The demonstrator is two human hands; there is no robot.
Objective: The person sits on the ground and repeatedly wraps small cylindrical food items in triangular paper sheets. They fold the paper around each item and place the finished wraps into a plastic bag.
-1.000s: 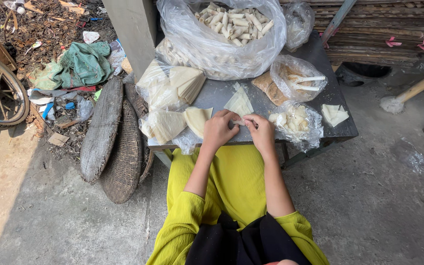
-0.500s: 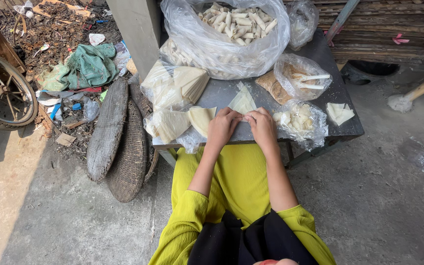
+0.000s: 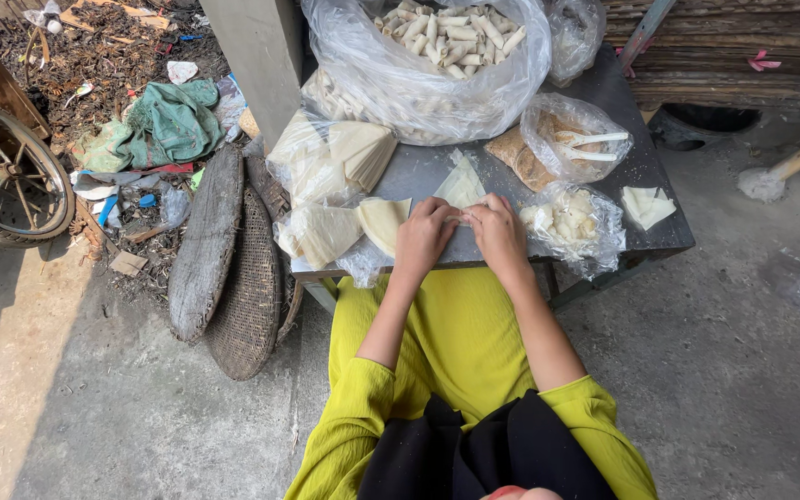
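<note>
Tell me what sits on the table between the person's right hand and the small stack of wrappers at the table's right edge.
In the head view, between the right hand and the small wrapper stack lies a clear plastic bag of pale filling on the grey table.

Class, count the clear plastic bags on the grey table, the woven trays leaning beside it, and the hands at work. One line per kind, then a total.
Clear plastic bags: 6
Woven trays: 2
Hands, left hand and right hand: 2
Total: 10
</note>
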